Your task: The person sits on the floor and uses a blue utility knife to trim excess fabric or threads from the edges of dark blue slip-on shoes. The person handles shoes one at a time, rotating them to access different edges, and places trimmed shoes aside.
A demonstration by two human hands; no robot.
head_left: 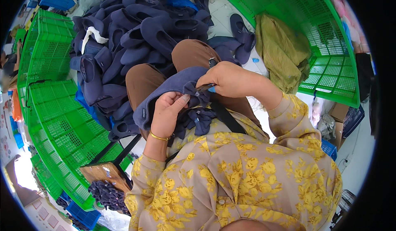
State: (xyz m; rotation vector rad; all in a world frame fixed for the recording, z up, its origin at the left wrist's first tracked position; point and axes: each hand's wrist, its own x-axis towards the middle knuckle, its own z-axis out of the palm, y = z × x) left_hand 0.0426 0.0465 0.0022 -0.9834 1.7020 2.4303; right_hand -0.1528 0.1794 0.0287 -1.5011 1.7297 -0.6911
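Observation:
A navy fabric slip-on shoe (pixel 163 89) lies across my lap, its sole edge curving toward the upper left. My left hand (pixel 167 109) grips its near edge, thumb and fingers pinched together on the cloth. My right hand (pixel 231 80) is closed around a small dark hand tool (pixel 205 87), whose end meets a gathered navy cloth piece (pixel 191 87) on the shoe. The tool's exact kind is mostly hidden by my fingers. More bunched navy cloth pieces, bow-like (pixel 199 121), rest in my lap just below the shoe.
A large heap of navy slip-on shoes (pixel 136 29) fills the floor ahead. Green plastic crates (pixel 62 123) stand at the left, another green crate (pixel 330 72) at the right beside an olive cloth (pixel 282 51). A wooden board (pixel 105 175) with dark cloth pieces (pixel 107 194) is near my left elbow.

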